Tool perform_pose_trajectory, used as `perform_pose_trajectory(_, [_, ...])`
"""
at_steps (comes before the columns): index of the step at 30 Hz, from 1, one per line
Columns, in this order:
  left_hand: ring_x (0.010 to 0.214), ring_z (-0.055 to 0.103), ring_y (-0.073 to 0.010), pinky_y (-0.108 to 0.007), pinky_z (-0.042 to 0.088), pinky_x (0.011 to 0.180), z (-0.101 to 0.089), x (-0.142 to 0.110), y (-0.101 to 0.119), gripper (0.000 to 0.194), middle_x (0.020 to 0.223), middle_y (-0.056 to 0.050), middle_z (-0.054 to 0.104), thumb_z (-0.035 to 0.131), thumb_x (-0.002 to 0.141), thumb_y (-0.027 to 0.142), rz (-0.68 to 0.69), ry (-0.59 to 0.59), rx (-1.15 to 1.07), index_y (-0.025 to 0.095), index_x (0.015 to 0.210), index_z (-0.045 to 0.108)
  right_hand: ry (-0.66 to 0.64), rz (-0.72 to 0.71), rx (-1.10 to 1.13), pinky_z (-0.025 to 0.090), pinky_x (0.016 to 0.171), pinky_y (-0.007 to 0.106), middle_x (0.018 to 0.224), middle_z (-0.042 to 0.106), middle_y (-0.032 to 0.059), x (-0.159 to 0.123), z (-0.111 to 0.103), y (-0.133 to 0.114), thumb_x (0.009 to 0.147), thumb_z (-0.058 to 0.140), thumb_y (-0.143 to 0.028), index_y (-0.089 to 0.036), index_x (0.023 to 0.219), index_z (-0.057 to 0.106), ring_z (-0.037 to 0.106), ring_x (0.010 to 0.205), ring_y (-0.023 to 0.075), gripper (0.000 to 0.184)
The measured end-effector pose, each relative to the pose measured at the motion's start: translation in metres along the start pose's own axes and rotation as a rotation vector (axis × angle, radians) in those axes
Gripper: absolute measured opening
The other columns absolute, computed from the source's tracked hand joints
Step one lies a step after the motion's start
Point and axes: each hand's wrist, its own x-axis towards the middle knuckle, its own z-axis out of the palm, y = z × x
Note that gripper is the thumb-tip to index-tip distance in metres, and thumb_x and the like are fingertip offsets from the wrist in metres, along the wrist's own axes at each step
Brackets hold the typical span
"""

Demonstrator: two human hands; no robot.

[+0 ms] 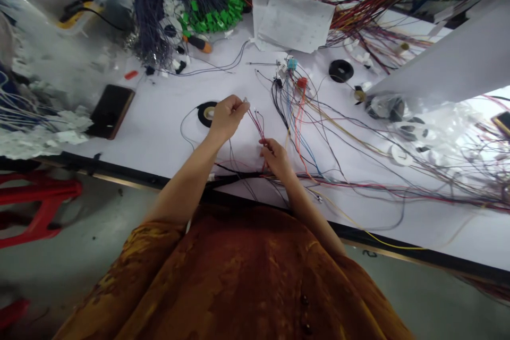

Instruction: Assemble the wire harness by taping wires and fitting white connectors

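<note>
Red wires stand up from the closed right hand, the left hand pinches a small wire tip, and many loose wires remain on the table.

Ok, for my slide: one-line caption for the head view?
Left hand and right hand hold thin wires above a white workbench.

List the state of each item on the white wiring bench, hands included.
Left hand: pinching a thin wire end
Right hand: gripping thin maroon and black wires
Black rectangular smartphone: lying flat, screen dark
Black ring-shaped roll: lying flat
Loose white paper sheets: overlapping, lying flat
</note>
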Motion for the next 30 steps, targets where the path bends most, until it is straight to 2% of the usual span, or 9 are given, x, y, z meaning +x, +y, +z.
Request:
perform_pose_trajectory(3, [0.051,0.037,-0.0079,-0.021,0.027,0.048,-0.012,-0.012,-0.001,0.027,0.053,0.004,0.044,0.065,0.082,0.023,0.087,0.009,0.103,0.018,0.061,0.051,-0.028,0.041,0.024,0.038,0.040,0.017,0.072,0.057,-0.0058,0.001,-0.003,-0.003,0.083,0.047,-0.023,-0.018,0.105,0.060,0.045,0.040,0.0029,0.026])
perform_pose_trajectory(5, [0.050,0.036,-0.0076,-0.021,0.026,0.047,-0.020,-0.020,-0.001,0.029,0.052,0.004,0.043,0.065,0.083,0.023,0.079,0.000,0.064,0.018,0.059,0.049,-0.046,0.060,0.064,0.034,0.036,0.017,0.072,0.057,-0.0055,0.000,-0.005,-0.006,0.084,0.052,-0.028,-0.018,0.100,0.061,0.043,0.039,0.0028,0.021])
perform_pose_trajectory(8, [0.043,0.030,-0.0064,-0.022,0.019,0.041,-0.029,-0.036,-0.003,0.031,0.051,0.005,0.040,0.062,0.085,0.028,-0.020,-0.022,-0.195,0.019,0.061,0.046,-0.058,0.045,0.190,0.028,0.032,0.017,0.071,0.056,-0.0049,-0.001,-0.007,-0.008,0.085,0.056,-0.040,-0.018,0.086,0.060,0.039,0.037,0.0020,0.022])
perform_pose_trajectory(11, [0.040,0.025,-0.0041,-0.022,0.015,0.038,-0.033,-0.057,-0.007,0.034,0.056,0.005,0.040,0.064,0.085,0.036,-0.134,-0.043,-0.493,0.019,0.064,0.044,-0.013,0.033,0.335,0.027,0.032,0.018,0.071,0.056,-0.0048,-0.001,-0.007,-0.010,0.084,0.058,-0.048,-0.019,0.080,0.058,0.038,0.037,0.0017,0.029])
perform_pose_trajectory(16, [0.043,0.027,-0.0034,-0.019,0.020,0.036,-0.028,-0.074,-0.019,0.034,0.062,0.005,0.042,0.071,0.082,0.035,-0.279,0.033,-0.660,0.020,0.067,0.044,0.096,0.115,0.430,0.033,0.034,0.018,0.073,0.060,-0.0052,-0.001,-0.007,-0.012,0.080,0.062,-0.051,-0.021,0.083,0.053,0.043,0.038,0.0029,0.032])
perform_pose_trajectory(19, [0.041,0.025,-0.0027,-0.020,0.020,0.035,-0.027,-0.073,-0.022,0.032,0.062,0.005,0.044,0.071,0.082,0.033,-0.328,0.049,-0.696,0.020,0.067,0.046,0.102,0.141,0.458,0.039,0.038,0.018,0.072,0.062,-0.0059,0.000,-0.008,-0.012,0.080,0.064,-0.049,-0.023,0.085,0.047,0.047,0.039,0.0045,0.031])
perform_pose_trajectory(23, [0.040,0.025,-0.0022,-0.021,0.017,0.035,-0.028,-0.066,-0.016,0.029,0.064,0.004,0.049,0.069,0.083,0.033,-0.262,0.031,-0.687,0.019,0.068,0.049,0.019,0.101,0.400,0.039,0.040,0.019,0.073,0.062,-0.0050,0.000,-0.011,-0.011,0.080,0.061,-0.046,-0.022,0.083,0.049,0.050,0.042,0.0050,0.027])
perform_pose_trajectory(27, [0.038,0.027,-0.0026,-0.023,0.014,0.035,-0.025,-0.043,-0.004,0.026,0.064,0.002,0.055,0.063,0.086,0.029,-0.192,0.018,-0.487,0.019,0.065,0.050,-0.068,0.049,0.170,0.036,0.040,0.020,0.074,0.058,-0.0041,-0.003,-0.009,-0.012,0.081,0.058,-0.041,-0.019,0.084,0.058,0.046,0.043,0.0043,0.022])
perform_pose_trajectory(30, [0.041,0.032,-0.0037,-0.021,0.019,0.038,-0.019,-0.015,-0.005,0.022,0.055,0.002,0.053,0.063,0.083,0.019,-0.104,0.004,-0.280,0.016,0.063,0.055,-0.087,-0.028,-0.004,0.036,0.047,0.020,0.070,0.055,-0.0045,-0.006,-0.004,-0.012,0.078,0.062,-0.035,-0.019,0.085,0.059,0.046,0.050,0.0062,0.018])
